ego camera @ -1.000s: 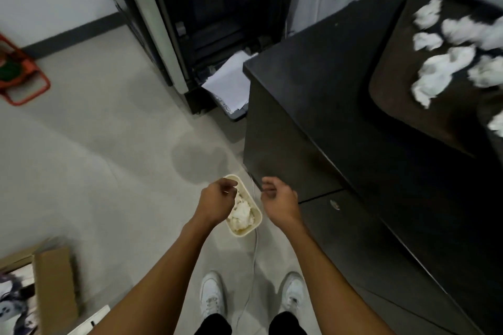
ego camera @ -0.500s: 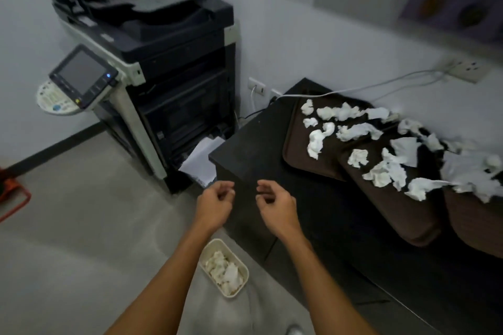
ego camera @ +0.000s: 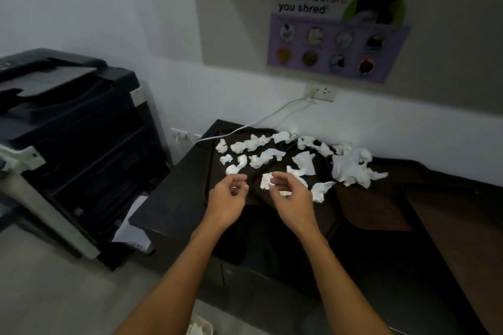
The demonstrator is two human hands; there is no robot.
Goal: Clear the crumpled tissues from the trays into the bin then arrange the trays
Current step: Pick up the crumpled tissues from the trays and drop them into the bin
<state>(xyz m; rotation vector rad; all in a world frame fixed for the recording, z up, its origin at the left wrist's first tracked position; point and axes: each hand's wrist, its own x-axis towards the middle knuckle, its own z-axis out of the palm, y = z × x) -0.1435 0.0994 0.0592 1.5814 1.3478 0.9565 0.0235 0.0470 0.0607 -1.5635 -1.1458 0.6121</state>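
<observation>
Several crumpled white tissues [ego camera: 261, 158] lie scattered over dark brown trays [ego camera: 381, 209] that overlap on a black cabinet [ego camera: 168, 207]. A larger tissue heap [ego camera: 351, 168] sits toward the right. My left hand [ego camera: 228, 198] hovers over the near edge of the leftmost tray, its fingers loosely curled and holding nothing. My right hand [ego camera: 291, 196] hangs beside it above the tissues, also loosely curled and empty. One tissue [ego camera: 266, 181] shows just past its fingertips. The cream bin [ego camera: 198, 328] with tissues in it peeks in at the bottom edge, on the floor.
A large black copier [ego camera: 68, 130] stands left of the cabinet, with white paper [ego camera: 133, 234] in its lower slot. A white cable [ego camera: 272, 114] runs from a wall outlet [ego camera: 321, 92] across the cabinet's back corner. A poster [ego camera: 337, 35] hangs on the wall above.
The view has swung up from the floor bin to the cabinet. Both hands rose from above the bin and moved forward over the trays, still empty.
</observation>
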